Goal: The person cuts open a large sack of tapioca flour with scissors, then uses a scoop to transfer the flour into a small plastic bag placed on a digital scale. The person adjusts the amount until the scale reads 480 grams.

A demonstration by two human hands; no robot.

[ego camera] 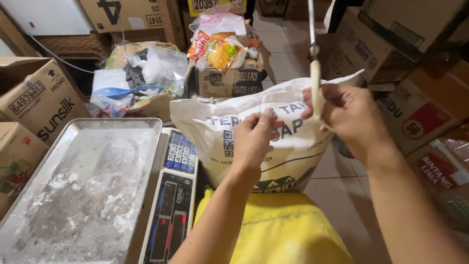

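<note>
Nearest the camera, a bright yellow cloth (283,230) is lying across the person's lap, both bare forearms reaching out over it. Beside it on the left, a steel weighing scale with a flour-dusted metal tray (83,190) and a blue keypad panel is showing red lit digits.

Just beyond the lap, a large white woven sack with dark blue print (273,146) is standing upright on the tiled floor (342,195), its mouth open at the top. The left hand (254,139) is pinching the sack's near rim, fingers closed on the fabric. The right hand (349,115) is gripping the sack's upper right edge, thumb and fingers clamped together; a pale slim handle on a metal rod (315,83) is hanging in front of it, and whether that hand also holds the handle cannot be told. The hands are apart, one at each side of the sack's mouth.

Farther back, brown cardboard cartons (44,98) are crowding both sides. One open carton (229,80) is holding colourful snack packets (217,49); another is stuffed with crumpled clear plastic bags (146,68).
</note>
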